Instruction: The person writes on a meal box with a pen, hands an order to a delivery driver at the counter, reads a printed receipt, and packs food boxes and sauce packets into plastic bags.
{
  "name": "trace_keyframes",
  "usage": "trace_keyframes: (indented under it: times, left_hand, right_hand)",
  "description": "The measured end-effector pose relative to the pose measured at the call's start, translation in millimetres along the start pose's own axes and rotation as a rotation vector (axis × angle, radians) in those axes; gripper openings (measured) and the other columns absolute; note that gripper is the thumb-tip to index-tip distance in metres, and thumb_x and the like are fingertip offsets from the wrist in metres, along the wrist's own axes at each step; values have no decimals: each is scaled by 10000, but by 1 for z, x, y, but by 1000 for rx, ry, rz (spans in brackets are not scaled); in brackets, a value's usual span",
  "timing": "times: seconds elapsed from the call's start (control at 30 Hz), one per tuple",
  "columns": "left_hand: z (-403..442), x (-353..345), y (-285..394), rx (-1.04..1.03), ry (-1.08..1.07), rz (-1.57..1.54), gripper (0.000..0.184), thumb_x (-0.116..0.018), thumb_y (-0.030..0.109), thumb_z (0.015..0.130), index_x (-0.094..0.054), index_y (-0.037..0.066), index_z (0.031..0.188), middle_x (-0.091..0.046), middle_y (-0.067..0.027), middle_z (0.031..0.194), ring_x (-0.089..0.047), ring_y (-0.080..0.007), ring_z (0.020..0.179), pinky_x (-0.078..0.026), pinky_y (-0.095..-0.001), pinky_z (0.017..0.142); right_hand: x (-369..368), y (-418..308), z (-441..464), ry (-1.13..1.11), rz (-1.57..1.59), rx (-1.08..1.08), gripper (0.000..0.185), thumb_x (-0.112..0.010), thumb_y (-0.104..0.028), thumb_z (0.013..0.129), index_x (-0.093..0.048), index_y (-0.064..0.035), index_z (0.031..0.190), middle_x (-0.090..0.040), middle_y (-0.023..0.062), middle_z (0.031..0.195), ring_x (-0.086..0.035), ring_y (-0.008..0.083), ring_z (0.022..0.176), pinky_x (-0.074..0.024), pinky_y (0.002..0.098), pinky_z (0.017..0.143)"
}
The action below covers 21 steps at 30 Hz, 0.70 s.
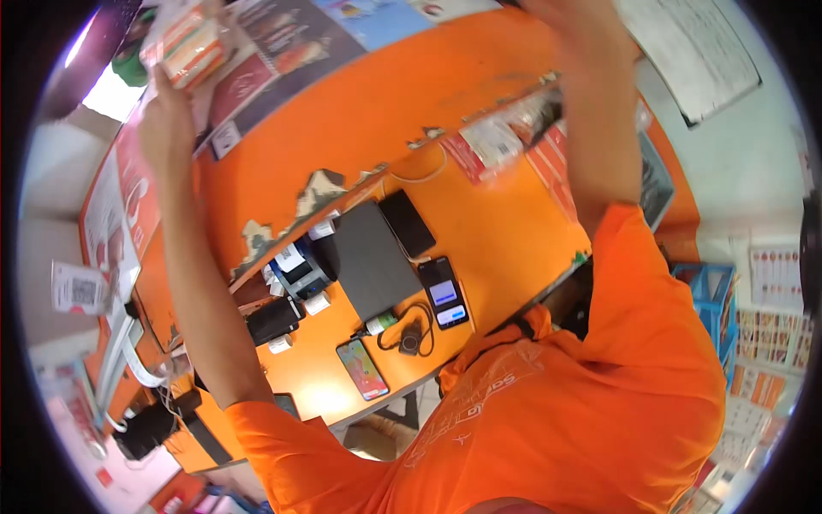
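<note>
My left hand (167, 116) is raised at the upper left, its fingers at the lower edge of a clear plastic-wrapped packet (190, 51) with orange and white stripes. One finger lies along the packet's side; the others are mostly hidden. At the top right, my right hand (578, 21) is smeared by motion and partly cut off by the frame edge. It is over the far side of the orange counter (368, 116), and I cannot make out anything in it.
On the lower desk lie a dark flat case (372, 261), several phones, including one with a lit colourful screen (362, 370), a coiled cable (411, 337) and a small blue-black device (301, 268). Plastic-wrapped papers (492, 146) lie near the ledge. A blue basket (706, 300) stands right.
</note>
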<state>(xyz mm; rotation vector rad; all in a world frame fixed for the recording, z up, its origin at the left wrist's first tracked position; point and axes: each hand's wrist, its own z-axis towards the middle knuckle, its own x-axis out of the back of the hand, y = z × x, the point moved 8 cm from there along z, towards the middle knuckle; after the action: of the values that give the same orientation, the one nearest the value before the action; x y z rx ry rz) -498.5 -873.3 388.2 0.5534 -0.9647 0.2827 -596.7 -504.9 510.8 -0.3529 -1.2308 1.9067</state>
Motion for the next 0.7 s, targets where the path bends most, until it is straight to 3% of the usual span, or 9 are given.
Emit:
trace_keyframes:
  times: [0.07, 0.17, 0.23, 0.33, 0.4, 0.5, 0.6, 0.63, 0.7]
  left_hand:
    - [-12, 19, 17, 170, 23, -154, 838, -108, 604, 979, -756, 74, 957, -731, -128, 971, -642, -341, 1006, -431, -443, 941]
    - [-9, 20, 19, 137, 67, -251, 809, -134, 578, 995, -737, 39, 995, -724, -128, 906, -654, -300, 916, -446, -406, 915]
    - [-15, 23, 28, 93, 97, -366, 796, -144, 557, 1003, -732, 20, 985, -715, -129, 869, -654, -275, 878, -449, -384, 902]
    - [-14, 25, 33, -25, 141, -463, 773, -154, 522, 1010, -724, 2, 966, -698, -125, 829, -647, -253, 841, -452, -372, 885]
    - [-12, 25, 30, -47, 166, -476, 773, -135, 501, 1010, -724, 2, 963, -693, -127, 824, -643, -257, 849, -452, -387, 870]
    - [-15, 35, 26, -66, 226, -388, 758, -119, 468, 1015, -730, 20, 979, -689, -132, 830, -640, -264, 859, -448, -402, 864]
    - [-18, 35, 29, -37, 203, -343, 736, -135, 464, 1022, -736, 40, 991, -692, -141, 846, -642, -276, 862, -451, -413, 861]
    - [-18, 32, 31, -81, 178, -334, 712, -147, 447, 1033, -740, 56, 999, -699, -151, 869, -643, -282, 863, -458, -409, 848]
    - [-4, 18, 10, -55, 108, -314, 695, -153, 440, 1048, -727, 49, 1010, -705, -143, 850, -652, -268, 825, -476, -394, 820]
  right_hand:
    - [52, 1, -75, 128, -96, -91, 339, -558, -235, 968, -591, -36, 696, -548, 41, 581, -610, 160, 567, -485, 273, 570]
    - [127, 79, -185, 399, -124, -407, 241, -586, -262, 885, -643, -31, 853, -615, 65, 655, -610, 184, 588, -480, 294, 656]
    - [123, 139, -243, 393, -149, -687, 190, -562, -163, 892, -668, -23, 967, -635, 70, 717, -622, 169, 654, -483, 282, 699]
    - [102, 229, -314, 296, -292, -811, 338, -614, -62, 842, -647, -19, 1176, -676, 145, 991, -658, 209, 957, -516, 306, 803]
    - [79, 246, -305, 271, -434, -700, 392, -669, -94, 825, -625, -27, 1209, -645, 196, 1116, -629, 273, 1067, -501, 381, 899]
    - [69, 256, -266, 374, -779, -347, 506, -719, -164, 830, -561, -54, 1299, -555, 243, 1267, -543, 359, 1190, -450, 446, 981]
    - [69, 269, -240, 615, -990, -407, 605, -742, -210, 827, -492, -85, 1364, -452, 267, 1377, -447, 425, 1272, -399, 463, 1040]
    - [66, 273, -234, 618, -1178, -339, 685, -760, -261, 817, -444, -74, 1395, -459, 267, 1351, -454, 429, 1246, -409, 457, 1028]
    - [65, 311, -239, 608, -1121, -162, 666, -753, -289, 823, -467, -32, 1367, -517, 252, 1255, -505, 407, 1160, -437, 476, 963]
